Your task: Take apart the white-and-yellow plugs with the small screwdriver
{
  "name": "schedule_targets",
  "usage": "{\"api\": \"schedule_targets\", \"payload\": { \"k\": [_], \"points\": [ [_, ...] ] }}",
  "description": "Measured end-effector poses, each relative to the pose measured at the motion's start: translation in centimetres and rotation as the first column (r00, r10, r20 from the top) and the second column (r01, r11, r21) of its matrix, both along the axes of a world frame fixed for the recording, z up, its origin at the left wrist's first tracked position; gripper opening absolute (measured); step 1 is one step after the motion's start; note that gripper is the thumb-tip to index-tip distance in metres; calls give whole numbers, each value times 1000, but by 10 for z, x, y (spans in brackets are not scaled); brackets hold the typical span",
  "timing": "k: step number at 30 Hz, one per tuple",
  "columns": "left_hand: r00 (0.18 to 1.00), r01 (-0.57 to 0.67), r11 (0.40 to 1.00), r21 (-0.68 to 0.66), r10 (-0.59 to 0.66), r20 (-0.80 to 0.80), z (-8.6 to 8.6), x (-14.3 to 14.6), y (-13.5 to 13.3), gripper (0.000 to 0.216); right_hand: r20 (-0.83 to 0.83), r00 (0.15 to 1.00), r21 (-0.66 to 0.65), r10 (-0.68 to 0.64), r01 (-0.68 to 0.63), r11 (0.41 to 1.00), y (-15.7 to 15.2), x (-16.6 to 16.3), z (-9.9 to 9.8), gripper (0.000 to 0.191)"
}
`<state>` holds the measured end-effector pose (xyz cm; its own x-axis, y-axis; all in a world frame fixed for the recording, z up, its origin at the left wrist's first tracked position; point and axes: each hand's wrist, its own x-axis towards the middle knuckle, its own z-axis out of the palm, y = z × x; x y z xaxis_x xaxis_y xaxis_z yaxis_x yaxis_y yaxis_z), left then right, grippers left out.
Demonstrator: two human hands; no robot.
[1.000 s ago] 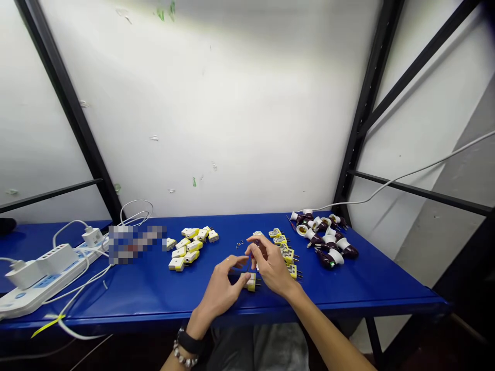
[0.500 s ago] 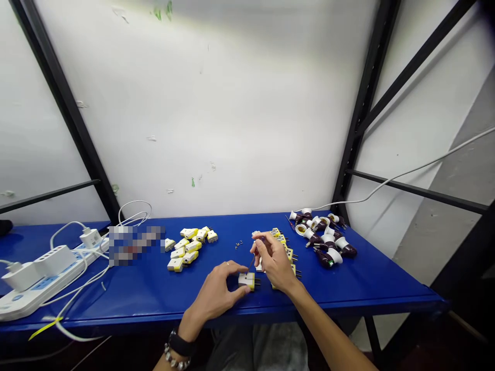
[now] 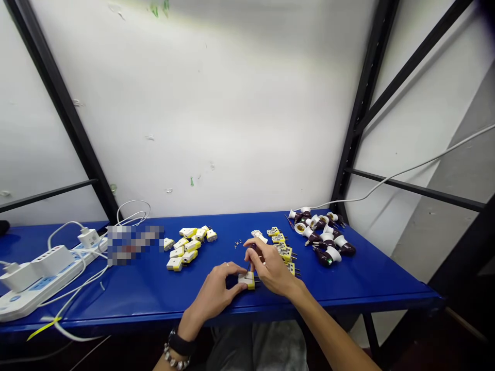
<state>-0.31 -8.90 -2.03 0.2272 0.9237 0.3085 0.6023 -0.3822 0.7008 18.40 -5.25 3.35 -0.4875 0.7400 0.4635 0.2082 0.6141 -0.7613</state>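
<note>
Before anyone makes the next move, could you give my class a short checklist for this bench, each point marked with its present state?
1. Plug held by left hand: ok.
2. Screwdriver in the right hand's grip: ok.
3. Screwdriver tip at the plug's upper face: ok.
4. Tip seated in a screw: cannot tell, too small.
5. Loose screws in a container: not ok, scattered on the table.

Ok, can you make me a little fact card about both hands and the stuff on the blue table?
Left hand: holds a white-and-yellow plastic plug on the smooth blue table
Right hand: grips a thin, dark-shafted screwdriver, pointing down at the plug
Past the hands: tiny loose metal screws
Left side: grouped white-and-yellow plugs; long white power strip
Right side: opened yellow plug halves; farther over, maroon-and-white bulb sockets
</note>
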Motion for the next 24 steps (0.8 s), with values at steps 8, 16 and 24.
{"api": "schedule_targets", "payload": {
  "k": [8,16,24],
  "points": [
    [996,12,996,92,-20,89,9,12,-2,24,55,985,-35,162,-160,987,-1,0,8,34],
    [974,-32,994,103,7,228,6,21,6,16,-7,1000,27,-21,22,999,0,-4,2,29],
    [981,-44,993,107,22,194,3,19,8,14,9,1000,-7,11,-11,1000,-2,-6,5,38]
  ]
}}
